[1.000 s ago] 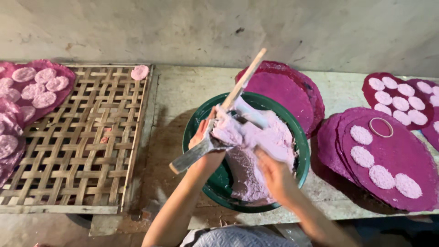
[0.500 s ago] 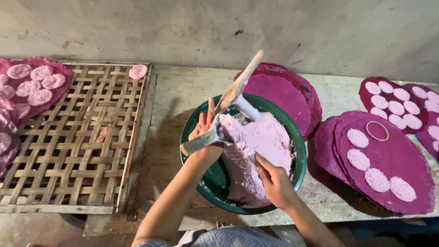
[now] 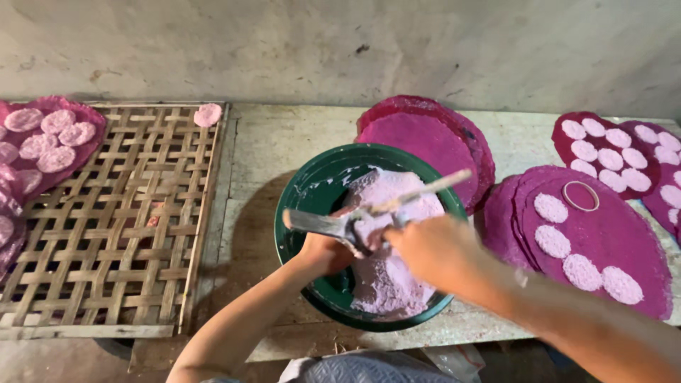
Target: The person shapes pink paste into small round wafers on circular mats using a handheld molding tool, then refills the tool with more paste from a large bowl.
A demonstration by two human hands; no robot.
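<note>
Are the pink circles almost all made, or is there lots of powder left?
Done: pale pink discs lie on the purple round cloths and on the woven bamboo tray.

In hand: the left hand and right hand hold a metal scoop and a wooden stick over the green bowl.

Left: a big heap of pale purple powder, and one cloth bare.

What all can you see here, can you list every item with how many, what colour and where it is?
Round green bowl: one, centre of bench, holding pale pink dough.
Metal scraper: one, grey, over bowl.
Wooden stick: one, pale, over bowl.
Woven bamboo tray: one, tan, left.
Purple round cloth mats: several, behind and right of bowl, also far left.
Small pink dough discs: many, on mats; one on tray corner.
Ring: one, pale, on right mat.
Left hand: on scraper.
Right hand: blurred, over dough.
</note>
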